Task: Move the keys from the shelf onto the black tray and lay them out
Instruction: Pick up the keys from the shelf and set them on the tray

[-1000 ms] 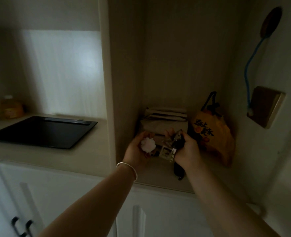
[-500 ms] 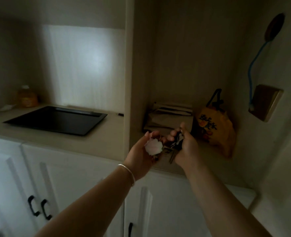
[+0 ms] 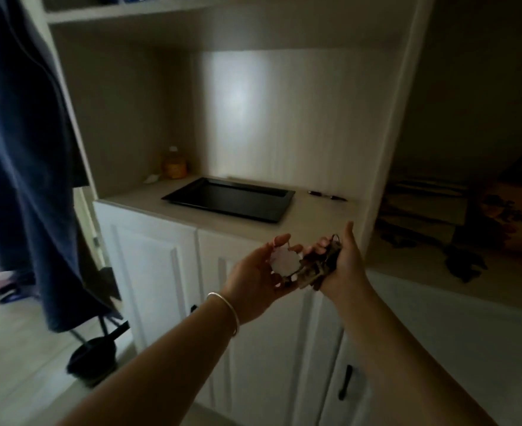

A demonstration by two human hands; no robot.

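Note:
A bunch of keys [image 3: 316, 265] with a white round fob [image 3: 284, 262] is held between both hands, in front of the white cabinet doors. My left hand [image 3: 258, 279] cups the white fob, palm up. My right hand [image 3: 344, 265] grips the dark keys. The black tray [image 3: 192, 192] lies flat on the beige counter, up and to the left of my hands, with nothing on it. The shelf niche [image 3: 422, 256] the keys came from is at the right, dim and blurred.
A pen [image 3: 327, 196] lies on the counter right of the tray. An orange jar [image 3: 174, 165] stands at the back left corner. A dark blue garment [image 3: 23, 149] hangs at the left. A vertical divider [image 3: 388, 118] separates the counter from the niche.
Both hands have pulled the keys out of the niche and back toward me, leftward past the divider. My view has swung left, bringing the tray to the centre.

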